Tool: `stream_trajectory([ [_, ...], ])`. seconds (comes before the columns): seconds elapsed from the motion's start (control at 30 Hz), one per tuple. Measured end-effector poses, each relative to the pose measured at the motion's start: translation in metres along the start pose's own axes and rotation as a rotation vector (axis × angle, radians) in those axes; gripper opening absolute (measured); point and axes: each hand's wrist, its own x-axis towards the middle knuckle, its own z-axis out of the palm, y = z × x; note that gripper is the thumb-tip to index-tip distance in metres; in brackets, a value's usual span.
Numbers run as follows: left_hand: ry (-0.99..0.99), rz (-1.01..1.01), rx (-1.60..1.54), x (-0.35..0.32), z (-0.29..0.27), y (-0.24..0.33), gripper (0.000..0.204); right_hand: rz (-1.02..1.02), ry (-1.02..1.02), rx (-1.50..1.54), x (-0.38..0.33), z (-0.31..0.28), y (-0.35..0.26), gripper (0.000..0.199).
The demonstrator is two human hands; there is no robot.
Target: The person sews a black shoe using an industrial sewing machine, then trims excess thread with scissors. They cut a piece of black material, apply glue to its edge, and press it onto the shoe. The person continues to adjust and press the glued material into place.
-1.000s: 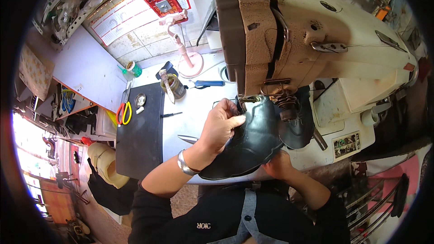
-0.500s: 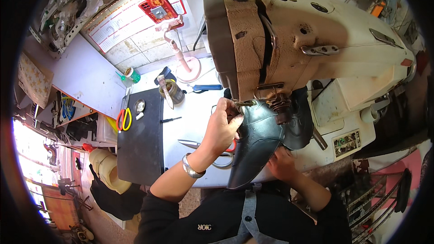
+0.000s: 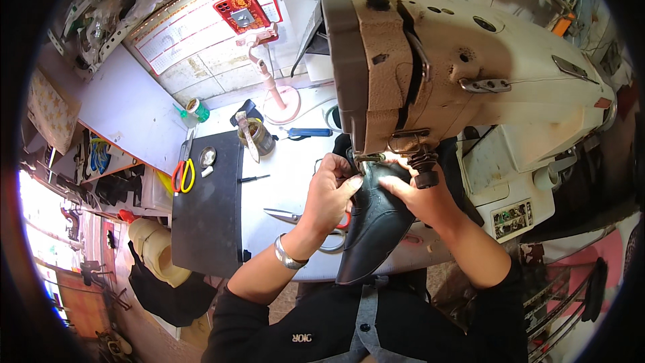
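Stitching step, frame centre: left hand and right hand both grip the black shoe upper under the sewing machine needle; next likely needs slow, steady feeding.

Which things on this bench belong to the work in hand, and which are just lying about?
In use:
- black leather shoe upper, held by left hand and right hand
- sewing machine, its needle end over the upper

Lying about:
- yellow-handled scissors
- black mat
- jar with a brush
- blue-handled tool
- red-handled scissors, beside the left hand
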Motion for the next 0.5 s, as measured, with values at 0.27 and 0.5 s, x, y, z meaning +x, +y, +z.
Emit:
stream_trajectory([
  [0.27,-0.039,0.028,-0.080,-0.005,0.000,-0.009,0.023,0.152,-0.218,0.365,0.018,-0.001,0.020,0.043],
  [0.5,-0.065,0.037,-0.079,-0.004,-0.003,-0.013,0.025,0.307,-0.382,0.383,0.010,-0.013,0.011,0.032],
])
